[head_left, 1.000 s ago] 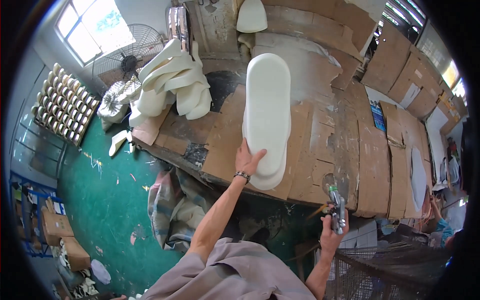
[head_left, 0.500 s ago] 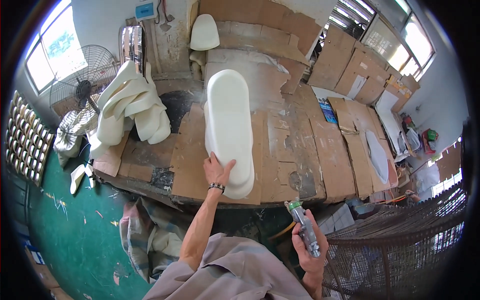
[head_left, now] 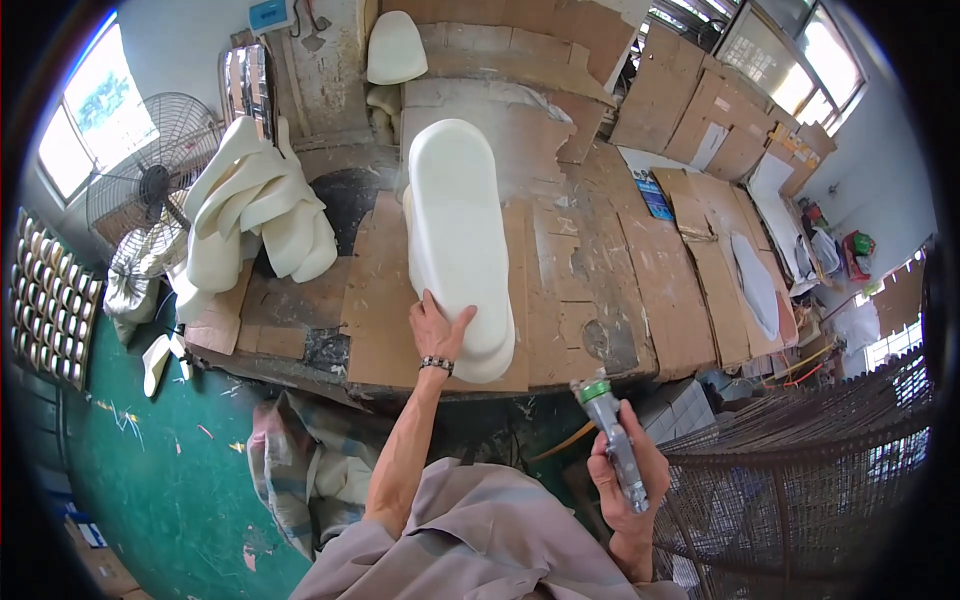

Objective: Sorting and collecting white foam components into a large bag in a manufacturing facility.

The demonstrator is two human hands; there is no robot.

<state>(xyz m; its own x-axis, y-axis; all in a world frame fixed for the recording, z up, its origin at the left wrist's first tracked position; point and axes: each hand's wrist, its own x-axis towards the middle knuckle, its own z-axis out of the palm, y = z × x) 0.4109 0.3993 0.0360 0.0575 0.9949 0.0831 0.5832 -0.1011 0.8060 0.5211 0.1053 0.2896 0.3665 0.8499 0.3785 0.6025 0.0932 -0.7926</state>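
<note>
A stack of long, rounded white foam pads (head_left: 458,230) lies lengthwise on the cardboard-covered table, its layers slightly offset at the near end. My left hand (head_left: 437,332) grips the near left edge of the stack, thumb across the top and index finger along the side; the other fingers are mostly hidden. In front of the table's edge, my right hand (head_left: 636,475) is wrapped around a grey metal spray gun (head_left: 613,440) with a green ring near its nozzle. The nozzle points up and away from me, toward the table.
Loose cream foam pieces (head_left: 262,205) are heaped on the table's left, beside a wire fan (head_left: 155,180). Flattened cardboard (head_left: 670,290) covers the right side, where a white pad (head_left: 752,285) lies. A sack (head_left: 310,465) stands below the edge; a dark slatted rack (head_left: 790,490) is at right.
The view has shifted slightly. My right hand has raised the spray gun a little and moved it slightly right. My left hand stays on the foam pads, whose near end has swung slightly right.
</note>
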